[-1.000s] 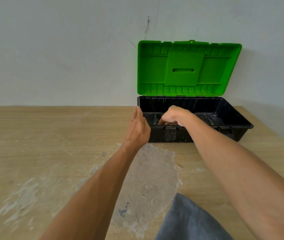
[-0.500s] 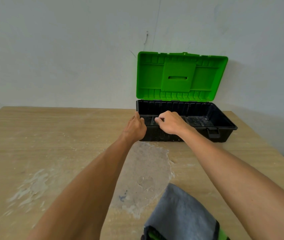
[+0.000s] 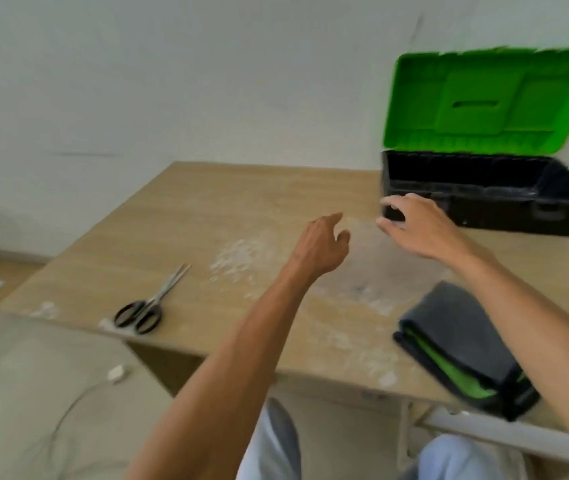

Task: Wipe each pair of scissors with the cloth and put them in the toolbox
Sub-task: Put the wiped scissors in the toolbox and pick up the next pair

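Note:
A pair of black-handled scissors (image 3: 149,303) lies near the table's front left edge, blades pointing away. The toolbox (image 3: 484,202), black with its green lid (image 3: 484,102) standing up, sits at the back right against the wall. A folded grey cloth with green trim (image 3: 463,344) lies at the front right edge. My left hand (image 3: 321,244) hovers over the middle of the table, fingers relaxed, holding nothing. My right hand (image 3: 414,226) is spread just in front of the toolbox's left corner, empty. The toolbox's inside is dark and blurred.
The wooden table (image 3: 207,209) has pale scuffed patches in the middle. A white wall stands behind it. Below the table's left edge are the floor and a white cable with a plug (image 3: 115,374). My knees show under the front edge.
The view has swung left, bringing the scissors and the table's left edge into sight. Both hands have drawn back from the toolbox, the left one moving leftwards over the table.

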Tool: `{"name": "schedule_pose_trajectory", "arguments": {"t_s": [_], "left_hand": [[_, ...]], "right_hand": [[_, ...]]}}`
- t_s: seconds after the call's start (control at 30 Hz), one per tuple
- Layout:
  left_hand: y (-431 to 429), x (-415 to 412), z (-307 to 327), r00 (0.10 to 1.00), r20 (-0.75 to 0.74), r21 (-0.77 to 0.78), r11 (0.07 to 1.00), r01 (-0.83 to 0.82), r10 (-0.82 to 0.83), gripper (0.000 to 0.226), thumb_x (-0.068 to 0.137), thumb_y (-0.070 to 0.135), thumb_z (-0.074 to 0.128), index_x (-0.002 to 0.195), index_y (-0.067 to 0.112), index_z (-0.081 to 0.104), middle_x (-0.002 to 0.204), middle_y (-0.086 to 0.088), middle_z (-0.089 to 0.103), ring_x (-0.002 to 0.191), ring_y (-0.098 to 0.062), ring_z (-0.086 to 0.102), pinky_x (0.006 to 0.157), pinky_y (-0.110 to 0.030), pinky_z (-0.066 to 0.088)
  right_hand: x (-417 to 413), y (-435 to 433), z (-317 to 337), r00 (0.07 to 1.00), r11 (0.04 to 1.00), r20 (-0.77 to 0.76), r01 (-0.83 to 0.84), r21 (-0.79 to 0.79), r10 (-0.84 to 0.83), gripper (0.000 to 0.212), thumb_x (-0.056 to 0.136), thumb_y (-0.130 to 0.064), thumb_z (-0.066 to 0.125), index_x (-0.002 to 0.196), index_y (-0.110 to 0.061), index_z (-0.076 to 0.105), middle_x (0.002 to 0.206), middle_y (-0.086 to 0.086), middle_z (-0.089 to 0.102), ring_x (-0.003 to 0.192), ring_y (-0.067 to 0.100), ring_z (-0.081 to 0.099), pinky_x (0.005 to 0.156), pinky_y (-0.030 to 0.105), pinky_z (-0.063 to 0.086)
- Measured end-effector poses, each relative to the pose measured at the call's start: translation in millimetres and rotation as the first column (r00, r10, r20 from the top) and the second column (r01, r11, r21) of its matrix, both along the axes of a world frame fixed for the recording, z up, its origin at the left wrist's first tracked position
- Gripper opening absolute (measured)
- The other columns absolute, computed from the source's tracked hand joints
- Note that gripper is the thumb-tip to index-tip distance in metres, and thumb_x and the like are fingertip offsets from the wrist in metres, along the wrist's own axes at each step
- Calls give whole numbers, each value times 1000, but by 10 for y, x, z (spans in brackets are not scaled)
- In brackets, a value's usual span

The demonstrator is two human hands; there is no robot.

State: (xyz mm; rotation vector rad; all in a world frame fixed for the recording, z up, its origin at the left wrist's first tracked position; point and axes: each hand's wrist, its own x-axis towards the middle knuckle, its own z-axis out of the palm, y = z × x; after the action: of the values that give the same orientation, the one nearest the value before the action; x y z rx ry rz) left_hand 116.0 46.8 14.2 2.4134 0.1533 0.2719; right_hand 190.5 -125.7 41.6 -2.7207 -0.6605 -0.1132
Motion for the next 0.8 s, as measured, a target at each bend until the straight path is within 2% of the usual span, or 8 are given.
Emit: {"name": "schedule_pose_trajectory", "arguments": {"t_s": [0.17, 0.27, 0.4, 0.5, 0.6, 0.7, 0.73, 0.8], "left_hand": [[699, -891, -149, 976, 130, 26, 984, -177, 172, 35, 94, 22, 60, 126, 12, 67, 128, -8, 68, 118, -21, 63, 100, -31, 49], [1131, -1343, -120, 957, 127, 87, 958, -272, 260, 32, 95, 23, 60, 123, 14, 70, 127, -6, 69, 114, -21, 66, 99, -31, 51], [1580, -1792, -67, 909, 136, 97, 908, -408, 394, 32, 94, 20, 59, 123, 11, 69, 128, -7, 67, 120, -21, 62, 104, -32, 46], [1827, -2005, -97, 878, 61, 153, 864, -479, 476, 38, 91, 17, 59, 128, 8, 65, 134, -10, 63, 129, -24, 55, 110, -36, 40], [1972, -2119, -173, 848, -109, 236, 842, -485, 519, 44, 89, 11, 59, 132, 4, 61, 138, -15, 59, 131, -28, 51, 109, -39, 39], [2060, -2149, -270, 833, -136, 214, 837, -504, 536, 41, 86, 3, 58, 126, 1, 64, 131, -18, 63, 123, -31, 56, 103, -38, 44], [2079, -2151, -295, 834, -111, 199, 835, -514, 540, 40, 84, 1, 59, 124, 1, 66, 128, -18, 65, 120, -31, 58, 100, -37, 45], [2106, -2161, -345, 840, -53, 170, 833, -526, 540, 32, 83, 1, 61, 113, 1, 72, 114, -18, 70, 109, -32, 63, 88, -37, 49]], "right_hand": [[-833, 618, -70, 968, 973, -107, -222, 61, 228, 45, 101, -38, 67, 140, -17, 66, 140, 10, 68, 129, 27, 62, 112, 42, 47], [-1243, 1134, -86, 911, 926, -173, -359, 116, 375, 44, 102, -39, 66, 141, -18, 64, 140, 6, 67, 126, 22, 63, 111, 44, 50], [-1657, 1791, -82, 849, 869, -193, -467, 166, 493, 44, 102, -35, 67, 141, -14, 64, 138, 8, 68, 123, 22, 65, 106, 38, 53], [-1867, 2155, -108, 839, 865, -219, -466, 185, 499, 42, 100, -36, 69, 134, -12, 69, 124, 10, 74, 100, 24, 73, 85, 35, 61], [-2006, 2457, -242, 845, 890, -280, -424, 169, 455, 37, 96, -41, 74, 110, -6, 77, 102, 8, 76, 62, 14, 59, 48, 23, 44], [-2086, 2646, -441, 886, 922, -256, -367, 123, 387, 48, 88, -47, 80, 69, -11, 55, 82, 9, 65, 61, 22, 53, 49, 29, 34], [-2098, 2683, -510, 894, 927, -246, -352, 130, 375, 49, 85, -45, 82, 66, -14, 48, 83, 10, 65, 68, 26, 58, 54, 30, 36], [-2107, 2723, -606, 902, 933, -250, -313, 179, 351, 43, 79, -43, 82, 70, -13, 52, 88, 14, 70, 81, 33, 67, 59, 32, 39]]}}
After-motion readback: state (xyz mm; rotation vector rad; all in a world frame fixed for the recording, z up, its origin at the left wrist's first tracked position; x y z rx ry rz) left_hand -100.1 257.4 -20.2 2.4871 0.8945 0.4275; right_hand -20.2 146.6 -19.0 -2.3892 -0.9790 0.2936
